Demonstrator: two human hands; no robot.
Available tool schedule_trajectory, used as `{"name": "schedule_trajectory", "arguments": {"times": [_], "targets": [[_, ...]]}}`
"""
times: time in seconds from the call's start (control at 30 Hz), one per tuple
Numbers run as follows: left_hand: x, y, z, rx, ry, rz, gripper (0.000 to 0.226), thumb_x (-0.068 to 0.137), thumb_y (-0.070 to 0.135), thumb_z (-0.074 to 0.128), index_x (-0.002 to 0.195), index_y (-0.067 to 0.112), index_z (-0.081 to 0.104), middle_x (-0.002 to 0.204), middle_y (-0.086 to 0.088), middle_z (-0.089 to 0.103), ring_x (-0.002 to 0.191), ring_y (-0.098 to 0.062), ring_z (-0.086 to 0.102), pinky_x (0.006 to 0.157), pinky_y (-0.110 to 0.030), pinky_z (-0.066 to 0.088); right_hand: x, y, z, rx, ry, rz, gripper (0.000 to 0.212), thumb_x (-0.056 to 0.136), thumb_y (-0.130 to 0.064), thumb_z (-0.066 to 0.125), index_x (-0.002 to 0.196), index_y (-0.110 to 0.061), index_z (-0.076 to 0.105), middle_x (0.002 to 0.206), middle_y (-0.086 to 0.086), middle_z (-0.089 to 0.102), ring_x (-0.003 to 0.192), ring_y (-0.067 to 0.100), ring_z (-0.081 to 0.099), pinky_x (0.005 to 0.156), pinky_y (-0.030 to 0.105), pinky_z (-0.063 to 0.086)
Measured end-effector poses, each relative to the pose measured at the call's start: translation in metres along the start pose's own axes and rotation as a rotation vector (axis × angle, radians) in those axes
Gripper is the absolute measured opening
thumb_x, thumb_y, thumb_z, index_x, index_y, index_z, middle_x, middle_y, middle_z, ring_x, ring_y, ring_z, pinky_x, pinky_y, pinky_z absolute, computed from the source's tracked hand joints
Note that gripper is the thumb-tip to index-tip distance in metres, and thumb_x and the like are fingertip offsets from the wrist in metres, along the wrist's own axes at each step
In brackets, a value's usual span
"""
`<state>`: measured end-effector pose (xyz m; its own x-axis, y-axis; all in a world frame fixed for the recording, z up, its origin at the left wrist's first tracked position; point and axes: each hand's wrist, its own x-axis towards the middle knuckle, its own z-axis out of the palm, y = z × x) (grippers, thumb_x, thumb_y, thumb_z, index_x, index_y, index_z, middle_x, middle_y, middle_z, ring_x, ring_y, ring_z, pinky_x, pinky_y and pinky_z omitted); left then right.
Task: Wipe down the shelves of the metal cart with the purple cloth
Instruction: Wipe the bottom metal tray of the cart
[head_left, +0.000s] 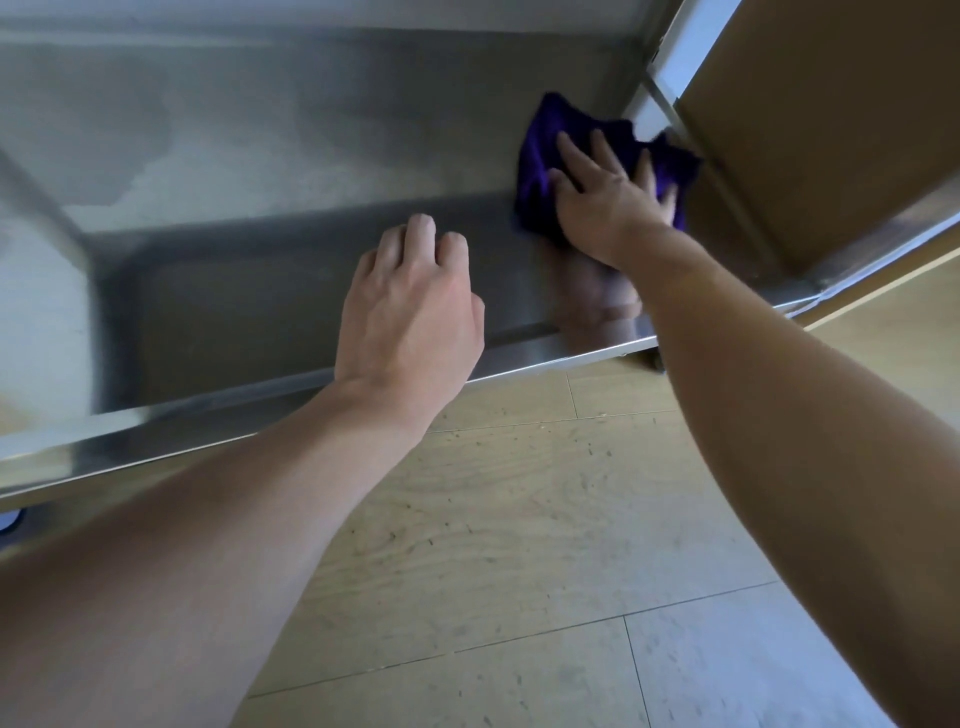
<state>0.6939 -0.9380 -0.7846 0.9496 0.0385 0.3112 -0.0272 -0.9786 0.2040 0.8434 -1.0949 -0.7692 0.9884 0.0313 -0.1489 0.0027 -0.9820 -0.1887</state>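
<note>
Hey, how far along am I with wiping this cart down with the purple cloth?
Done: unclear; the shelf shows hazy streaks at far left, maybe wipe marks or reflections. In hand: the right hand presses the purple cloth flat into the far right corner; the left hand holds nothing. Left: probably the rest of this shelf; other shelves are out of view.

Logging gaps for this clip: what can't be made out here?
All in the head view:
- Cloth: its middle, and the shelf beneath it, are covered by the right hand.
- Left hand: its fingers curl away; whether they touch the shelf cannot be told.
- Cart: only this shelf shows; the rest is cut off by the frame edges.
- Post: blurred.
</note>
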Motion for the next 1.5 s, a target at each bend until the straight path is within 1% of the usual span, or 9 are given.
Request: {"name": "schedule_trajectory", "arguments": {"times": [0.13, 0.27, 0.37, 0.5, 0.8, 1.03, 1.17, 1.3, 1.5], "targets": [[0.000, 0.000, 0.000, 0.000, -0.003, -0.010, 0.022, 0.085, 0.015, 0.045, 0.099, 0.004, 0.056, 0.105, -0.015, 0.053, 0.093, -0.033, 0.052, 0.082, -0.042, 0.045, -0.024, -0.015, 0.008, -0.016, -0.001, -0.163, 0.052, 0.097, -0.059, 0.022, 0.147, -0.051, 0.012, 0.161, -0.016, 0.003, 0.149, 0.029, -0.005, 0.118, 0.056, -0.002], [0.000, 0.000, 0.001, 0.012, 0.004, -0.012, 0.020, 0.085, 0.015, 0.044, 0.099, 0.004, 0.055, 0.104, -0.014, 0.053, 0.094, -0.033, 0.052, 0.083, -0.042, 0.045, -0.065, 0.025, 0.009, -0.035, 0.055, -0.255, 0.052, 0.096, -0.062, 0.023, 0.146, -0.054, 0.013, 0.160, -0.019, 0.007, 0.149, 0.020, 0.001, 0.121, 0.047, 0.003], [-0.001, -0.001, 0.002, 0.011, 0.014, -0.017, 0.018, 0.085, 0.014, 0.046, 0.097, 0.004, 0.055, 0.103, -0.015, 0.053, 0.091, -0.033, 0.052, 0.081, -0.042, 0.045, -0.064, 0.049, 0.002, -0.043, 0.068, -0.173, 0.051, 0.095, -0.063, 0.024, 0.145, -0.057, 0.014, 0.159, -0.021, 0.008, 0.149, 0.017, 0.002, 0.121, 0.045, 0.004], [-0.003, 0.000, 0.002, 0.015, 0.024, -0.021, 0.021, 0.083, 0.013, 0.048, 0.099, 0.003, 0.057, 0.103, -0.015, 0.055, 0.091, -0.033, 0.054, 0.078, -0.041, 0.045, -0.037, 0.059, -0.001, -0.030, 0.073, -0.043, 0.052, 0.095, -0.062, 0.025, 0.145, -0.055, 0.014, 0.160, -0.017, 0.009, 0.149, 0.023, 0.003, 0.120, 0.049, 0.002], [-0.002, 0.003, 0.002, 0.017, 0.026, -0.009, 0.027, 0.085, 0.016, 0.045, 0.105, 0.004, 0.059, 0.103, -0.013, 0.057, 0.091, -0.029, 0.055, 0.078, -0.038, 0.046, 0.022, 0.006, -0.002, -0.012, 0.011, 0.008, 0.052, 0.096, -0.057, 0.022, 0.147, -0.053, 0.011, 0.161, -0.014, 0.001, 0.148, 0.032, -0.008, 0.116, 0.059, -0.005], [-0.001, 0.004, 0.000, 0.017, 0.025, -0.015, 0.027, 0.083, 0.020, 0.041, 0.099, 0.007, 0.057, 0.100, -0.012, 0.055, 0.090, -0.029, 0.054, 0.078, -0.037, 0.045, 0.021, -0.061, 0.014, -0.074, -0.002, -0.285, 0.053, 0.097, -0.058, 0.022, 0.148, -0.051, 0.010, 0.161, -0.014, 0.002, 0.148, 0.032, -0.004, 0.117, 0.059, -0.001], [-0.002, 0.004, 0.000, 0.018, 0.041, -0.021, 0.025, 0.082, 0.018, 0.042, 0.099, 0.007, 0.056, 0.098, -0.012, 0.055, 0.089, -0.029, 0.054, 0.077, -0.038, 0.044, -0.016, -0.043, 0.019, -0.067, 0.034, -0.477, 0.052, 0.097, -0.058, 0.025, 0.147, -0.052, 0.014, 0.161, -0.014, 0.008, 0.149, 0.026, 0.002, 0.120, 0.051, 0.002], [-0.002, 0.004, 0.000, 0.012, 0.024, -0.024, 0.024, 0.082, 0.017, 0.042, 0.097, 0.007, 0.056, 0.100, -0.013, 0.056, 0.090, -0.030, 0.055, 0.077, -0.038, 0.044, -0.031, -0.008, 0.014, -0.052, 0.057, -0.382, 0.049, 0.097, -0.059, 0.027, 0.145, -0.056, 0.016, 0.160, -0.019, 0.010, 0.149, 0.020, 0.004, 0.121, 0.045, 0.003], [-0.003, 0.005, 0.000, 0.004, 0.009, -0.029, 0.027, 0.083, 0.017, 0.039, 0.098, 0.005, 0.058, 0.100, -0.013, 0.056, 0.088, -0.029, 0.055, 0.076, -0.038, 0.046, 0.015, -0.024, 0.010, -0.045, 0.034, -0.215, 0.052, 0.096, -0.059, 0.020, 0.147, -0.053, 0.011, 0.161, -0.013, 0.004, 0.149, 0.030, -0.004, 0.119, 0.053, -0.001]]}}
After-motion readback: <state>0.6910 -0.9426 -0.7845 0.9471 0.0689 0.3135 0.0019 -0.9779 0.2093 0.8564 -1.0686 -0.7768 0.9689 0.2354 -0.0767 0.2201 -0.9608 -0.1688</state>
